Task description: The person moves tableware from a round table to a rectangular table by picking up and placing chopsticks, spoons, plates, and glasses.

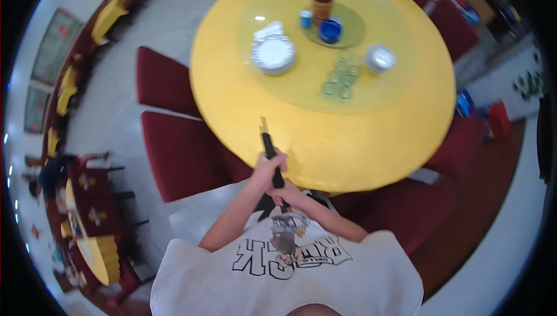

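Note:
A bundle of dark chopsticks [268,145] with light, golden tips points up and away over the near-left edge of the yellow round table [348,153]. My left hand [270,169] is wrapped round its middle. Just below, my right hand [285,193] closes round the lower end, close to my shirt. On the glass turntable [301,92] farther back are a stack of white plates [272,53], several clear glasses [341,78] and a stack of small white bowls [380,59].
Behind them stand a brown holder [322,7], a blue bowl [330,31] and a small blue-and-white container [306,19]. Dark red chairs [174,153] surround the table. A person [53,175] bends by another table at the far left.

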Demonstrator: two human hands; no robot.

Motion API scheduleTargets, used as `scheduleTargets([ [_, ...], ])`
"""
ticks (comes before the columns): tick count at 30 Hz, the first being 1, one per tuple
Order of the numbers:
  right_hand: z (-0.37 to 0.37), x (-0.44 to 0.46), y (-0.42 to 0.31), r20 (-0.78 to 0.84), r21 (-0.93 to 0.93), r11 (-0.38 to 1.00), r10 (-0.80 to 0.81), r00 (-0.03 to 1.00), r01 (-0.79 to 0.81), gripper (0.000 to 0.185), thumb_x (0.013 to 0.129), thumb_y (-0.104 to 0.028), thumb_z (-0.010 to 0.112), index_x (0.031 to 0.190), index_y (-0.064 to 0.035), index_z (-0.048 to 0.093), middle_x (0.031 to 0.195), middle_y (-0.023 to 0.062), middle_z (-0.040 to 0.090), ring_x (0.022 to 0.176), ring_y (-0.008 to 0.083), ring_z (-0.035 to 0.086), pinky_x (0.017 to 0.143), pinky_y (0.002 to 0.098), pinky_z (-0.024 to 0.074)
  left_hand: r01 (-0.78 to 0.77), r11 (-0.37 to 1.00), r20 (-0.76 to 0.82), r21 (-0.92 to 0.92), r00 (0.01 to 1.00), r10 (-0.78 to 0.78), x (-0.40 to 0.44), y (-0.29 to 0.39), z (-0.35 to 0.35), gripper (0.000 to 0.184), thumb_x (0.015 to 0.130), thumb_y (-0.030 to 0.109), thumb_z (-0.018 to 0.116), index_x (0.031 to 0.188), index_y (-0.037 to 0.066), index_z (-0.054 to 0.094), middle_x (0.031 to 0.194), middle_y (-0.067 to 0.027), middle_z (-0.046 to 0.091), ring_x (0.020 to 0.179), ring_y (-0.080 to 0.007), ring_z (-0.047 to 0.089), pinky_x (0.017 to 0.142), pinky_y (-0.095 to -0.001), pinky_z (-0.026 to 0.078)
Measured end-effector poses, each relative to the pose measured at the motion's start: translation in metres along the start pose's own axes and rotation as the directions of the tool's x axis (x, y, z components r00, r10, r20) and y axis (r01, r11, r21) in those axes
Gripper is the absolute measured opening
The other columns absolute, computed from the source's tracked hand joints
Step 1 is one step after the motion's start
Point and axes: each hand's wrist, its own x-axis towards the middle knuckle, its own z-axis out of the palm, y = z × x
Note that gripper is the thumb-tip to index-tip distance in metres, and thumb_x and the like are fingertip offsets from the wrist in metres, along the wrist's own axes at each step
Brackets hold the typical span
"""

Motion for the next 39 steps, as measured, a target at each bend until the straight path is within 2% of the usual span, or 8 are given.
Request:
scheduleTargets([
  [3,0.009,-0.020,0.028,0.109,0.225,0.968,0.092,0.990,-0.115,0.021,0.078,-0.011,0.064,0.066,-0.0091,0.047,0.047,0.0002,0.043,0.039,0.0103,0.043,0.039,0.0241,0.0324,0.102,0.984,0.111,-0.149,0.990,-0.086,-0.033,-0.020,-0.010,0.018,0.084,0.018,0.061,0.077,0.005,0.051,0.060,-0.0071,0.052,0.053,-0.0174,0.053,0.052,-0.0290,0.045],
  [10,0.033,-0.058,0.071,0.150,0.155,0.985,0.052,0.987,-0.076,0.013,0.078,-0.009,0.065,0.072,-0.0055,0.054,0.056,0.0047,0.052,0.052,0.0157,0.052,0.052,0.0284,0.0409,0.181,0.974,0.207,-0.139,0.967,-0.150,-0.088,-0.040,-0.022,0.021,0.086,0.020,0.061,0.075,0.008,0.047,0.057,-0.0036,0.047,0.050,-0.0141,0.047,0.050,-0.0277,0.043],
  [19,0.115,-0.015,0.111,0.328,-0.067,0.933,0.355,0.875,-0.353,0.019,0.076,-0.007,0.058,0.063,-0.0089,0.045,0.049,0.0012,0.042,0.044,0.0131,0.045,0.045,0.0265,0.0358,-0.072,0.948,-0.133,-0.312,0.991,0.031,-0.167,-0.053,-0.126,0.018,0.086,0.017,0.061,0.083,0.008,0.046,0.059,-0.0027,0.046,0.051,-0.0147,0.047,0.048,-0.0293,0.041],
  [25,0.242,0.024,0.168,0.468,-0.505,0.844,0.445,0.764,-0.182,0.020,0.070,-0.007,0.058,0.055,-0.0101,0.045,0.048,0.0029,0.046,0.043,0.0120,0.046,0.042,0.0254,0.0339,-0.305,0.831,-0.430,-0.466,0.898,0.088,-0.277,-0.057,-0.243,0.015,0.088,0.015,0.058,0.086,0.011,0.044,0.053,-0.0004,0.038,0.043,-0.0129,0.041,0.042,-0.0296,0.039],
  [28,0.306,0.040,0.190,0.534,-0.518,0.820,0.532,0.657,-0.243,0.012,0.070,-0.006,0.060,0.062,-0.0064,0.051,0.052,0.0052,0.051,0.047,0.0135,0.051,0.044,0.0263,0.0381,-0.471,0.767,-0.590,-0.436,0.793,0.151,-0.321,-0.053,-0.298,0.014,0.089,0.015,0.056,0.083,0.011,0.044,0.052,-0.0001,0.037,0.042,-0.0124,0.039,0.040,-0.0287,0.037],
  [33,0.381,0.052,0.197,0.573,-0.465,0.841,0.524,0.630,-0.276,0.010,0.076,-0.011,0.063,0.077,-0.0022,0.057,0.064,0.0088,0.059,0.058,0.0158,0.058,0.052,0.0265,0.0442,-0.453,0.730,-0.523,-0.512,0.838,0.153,-0.356,-0.016,-0.363,0.017,0.090,0.017,0.054,0.078,0.011,0.043,0.052,0.0006,0.035,0.041,-0.0118,0.037,0.040,-0.0285,0.036],
  [35,0.399,0.055,0.184,0.492,-0.407,0.791,0.612,0.619,-0.457,0.013,0.078,-0.009,0.062,0.087,-0.0011,0.055,0.068,0.0098,0.060,0.064,0.0203,0.062,0.063,0.0300,0.0504,-0.430,0.671,-0.450,-0.605,0.879,0.158,-0.350,-0.005,-0.384,0.016,0.089,0.015,0.056,0.078,0.010,0.044,0.052,0.0007,0.037,0.042,-0.0110,0.037,0.041,-0.0260,0.034],
  [39,0.400,0.079,0.165,0.415,-0.373,0.799,0.598,0.686,-0.471,0.014,0.080,-0.014,0.062,0.074,-0.0049,0.053,0.060,0.0055,0.054,0.051,0.0158,0.054,0.049,0.0285,0.0432,-0.219,0.652,-0.237,-0.726,0.970,0.063,-0.313,0.020,-0.401,0.017,0.091,0.018,0.054,0.079,0.010,0.045,0.053,0.0010,0.038,0.045,-0.0119,0.039,0.043,-0.0284,0.037],
])
